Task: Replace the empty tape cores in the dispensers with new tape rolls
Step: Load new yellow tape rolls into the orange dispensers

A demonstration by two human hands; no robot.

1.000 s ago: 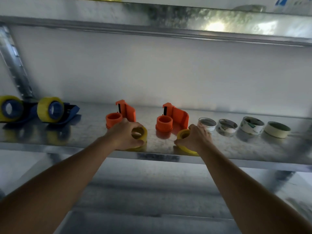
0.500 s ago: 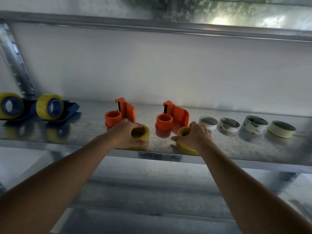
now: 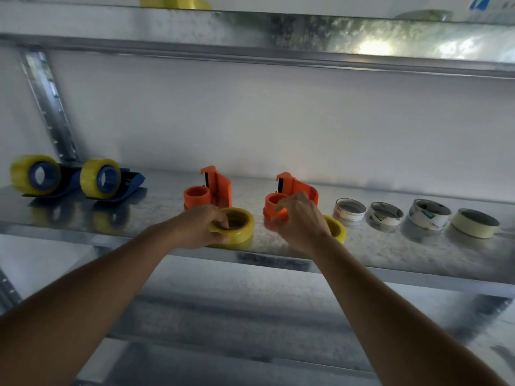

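Observation:
Two orange dispensers stand on the metal shelf (image 3: 390,254), their spindles bare: the left dispenser (image 3: 207,192) and the right dispenser (image 3: 292,195). My left hand (image 3: 199,227) grips a yellow tape roll (image 3: 237,225) lying flat in front of the left dispenser, fingers inside its core. My right hand (image 3: 299,218) hovers with fingers apart at the right dispenser's spindle. A second yellow tape roll (image 3: 335,228) lies flat on the shelf just right of that hand, partly hidden by it.
Two blue dispensers (image 3: 108,182) loaded with yellow tape sit at the far left. Several empty cores (image 3: 386,214) line the shelf to the right. Another shelf (image 3: 278,37) runs overhead, and a slotted upright (image 3: 50,107) stands at the back left.
My right hand has let go of the second yellow roll and moved up and left to the right dispenser's spindle. My left hand still holds its roll.

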